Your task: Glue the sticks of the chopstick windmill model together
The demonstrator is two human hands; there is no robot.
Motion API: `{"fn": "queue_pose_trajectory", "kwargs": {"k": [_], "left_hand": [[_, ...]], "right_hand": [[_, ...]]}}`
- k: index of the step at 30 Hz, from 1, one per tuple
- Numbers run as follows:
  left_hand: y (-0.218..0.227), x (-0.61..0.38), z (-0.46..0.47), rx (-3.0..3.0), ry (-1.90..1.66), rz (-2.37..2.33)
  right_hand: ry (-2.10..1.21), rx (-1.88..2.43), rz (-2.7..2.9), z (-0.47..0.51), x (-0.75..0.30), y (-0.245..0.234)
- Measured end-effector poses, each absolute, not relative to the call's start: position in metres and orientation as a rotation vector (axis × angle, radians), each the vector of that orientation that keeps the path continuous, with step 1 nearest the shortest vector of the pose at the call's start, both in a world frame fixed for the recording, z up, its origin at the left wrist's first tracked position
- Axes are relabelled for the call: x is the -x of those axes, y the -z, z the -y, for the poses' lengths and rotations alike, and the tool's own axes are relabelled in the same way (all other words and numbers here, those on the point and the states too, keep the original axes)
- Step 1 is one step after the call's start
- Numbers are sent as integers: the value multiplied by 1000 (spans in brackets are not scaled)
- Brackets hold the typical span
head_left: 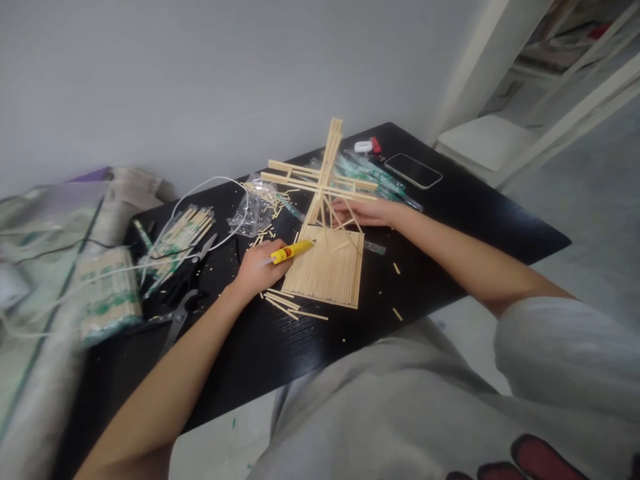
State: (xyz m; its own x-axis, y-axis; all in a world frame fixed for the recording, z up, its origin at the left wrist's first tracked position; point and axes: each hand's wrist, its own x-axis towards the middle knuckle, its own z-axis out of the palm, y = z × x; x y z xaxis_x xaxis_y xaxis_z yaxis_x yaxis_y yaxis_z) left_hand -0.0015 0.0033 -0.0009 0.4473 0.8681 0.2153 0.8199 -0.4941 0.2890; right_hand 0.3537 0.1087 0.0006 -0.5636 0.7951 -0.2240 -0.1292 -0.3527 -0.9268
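Note:
A model built of thin wooden sticks stands on the black table (475, 227): a flat square base (333, 275) with an upright tower and crossed blades (320, 179), like a windmill. My left hand (260, 267) is closed round a yellow glue tube (291, 251), whose tip points at the base's near left corner. My right hand (363, 212) rests behind the model at the foot of the tower, fingers curled against the sticks. Loose cut sticks (287, 303) lie just in front of my left hand.
Scissors (186, 293) lie left of my left hand. Packs of chopsticks (180, 233) and a white cable lie at the left. A crumpled clear bag (253, 207) is behind my left hand. A phone (413, 171) and a small white and red object (367, 145) lie at the far right.

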Motion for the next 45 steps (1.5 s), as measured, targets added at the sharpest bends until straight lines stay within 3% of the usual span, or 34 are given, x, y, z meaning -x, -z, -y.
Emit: {"fn": "queue_pose_trajectory", "kwargs": {"k": [45], "left_hand": [[6,-7,-4,-2534,-516,-1483]], "right_hand": [[-1798,1211,1222,-84,-347,-37]]}}
